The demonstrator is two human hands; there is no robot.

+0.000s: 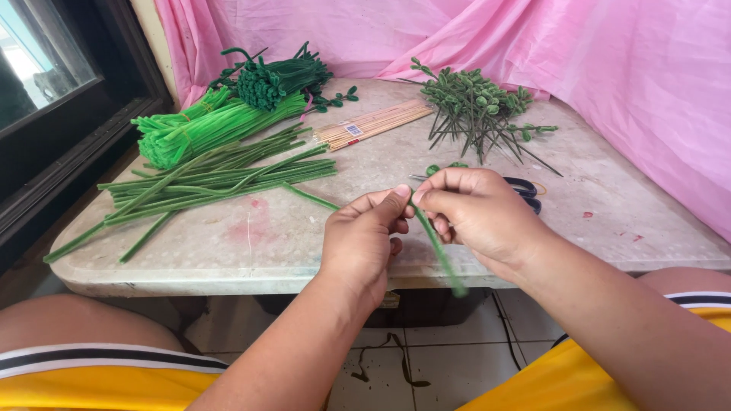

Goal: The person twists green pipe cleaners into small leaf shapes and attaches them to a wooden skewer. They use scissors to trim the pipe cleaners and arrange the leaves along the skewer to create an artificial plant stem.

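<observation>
At table edge, left hand (362,240) and right hand (472,209) pinch one green stem (440,255); finished sprigs (476,106) at 1 o'clock, many unworked stems (213,179) at 10.

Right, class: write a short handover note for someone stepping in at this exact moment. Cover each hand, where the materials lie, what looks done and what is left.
Left hand: pinching the top of a green pipe cleaner between thumb and forefinger.
Right hand: gripping the same pipe cleaner just beside it; the stem hangs down past the table edge.
Materials: loose dark green stems at left, light green bundle and dark green bundle behind them, wooden skewers mid-table, scissors behind the right hand.
Done: a pile of finished budded stems at the back right.
Left: the piece in hand, plus the unused stems and skewers.
</observation>
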